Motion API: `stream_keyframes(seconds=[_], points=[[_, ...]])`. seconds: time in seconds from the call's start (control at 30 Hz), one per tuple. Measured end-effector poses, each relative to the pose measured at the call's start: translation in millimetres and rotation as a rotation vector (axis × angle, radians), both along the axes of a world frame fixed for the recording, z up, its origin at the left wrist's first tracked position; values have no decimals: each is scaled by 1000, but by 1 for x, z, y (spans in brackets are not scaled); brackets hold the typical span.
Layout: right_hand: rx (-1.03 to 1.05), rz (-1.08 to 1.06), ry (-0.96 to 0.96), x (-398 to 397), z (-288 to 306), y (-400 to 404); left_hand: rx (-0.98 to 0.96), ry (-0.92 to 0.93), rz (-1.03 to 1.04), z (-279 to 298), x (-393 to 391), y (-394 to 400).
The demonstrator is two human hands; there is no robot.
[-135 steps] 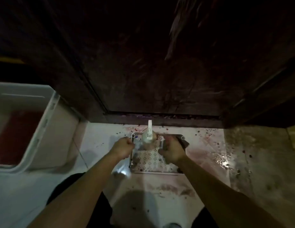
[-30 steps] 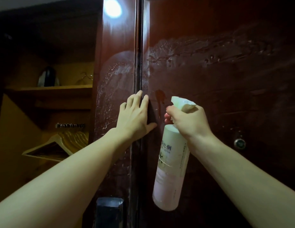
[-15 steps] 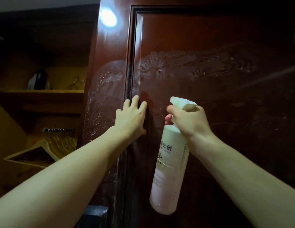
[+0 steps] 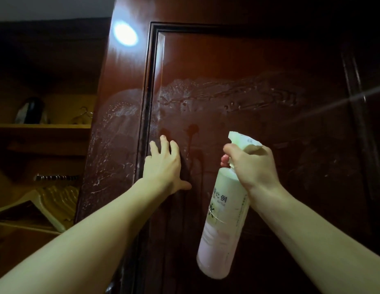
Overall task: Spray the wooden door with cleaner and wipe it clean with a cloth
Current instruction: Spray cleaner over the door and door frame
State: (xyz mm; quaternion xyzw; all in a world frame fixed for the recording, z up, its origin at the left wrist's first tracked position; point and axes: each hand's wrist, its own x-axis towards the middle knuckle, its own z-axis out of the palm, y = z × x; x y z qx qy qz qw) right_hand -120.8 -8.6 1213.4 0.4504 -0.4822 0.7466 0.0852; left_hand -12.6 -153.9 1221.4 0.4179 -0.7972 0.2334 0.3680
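**Spraying stage, upper door panel**

My view had tilted upward since a moment before. Right hand clenched the spray bottle at 5 o'clock; left hand, fingers extended, pressed the wooden door. Foam streaks remained; no cloth visible, wiping pending.

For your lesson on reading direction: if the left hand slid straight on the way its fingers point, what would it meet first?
The left hand points up the door; it would probably reach the whitish foam smear first. It already seems to touch the door.
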Motion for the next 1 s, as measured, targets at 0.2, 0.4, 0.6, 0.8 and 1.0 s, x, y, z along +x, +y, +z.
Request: stream_keyframes(seconds=[0.2,0.4,0.6,0.8,1.0], points=[[20,-51,15,-7,1,8,38,2,-5,4,-7,5],[-6,-99,26,-14,-1,13,5,-21,3,4,-12,9],[-20,-86,-18,-24,-4,27,-53,-52,-7,2,-23,12],[-14,-188,39,-34,-6,41,-33,-38,-45,1,-28,18],[-4,-166,-7,-48,-13,53,4,35,-55,1,-43,24]])
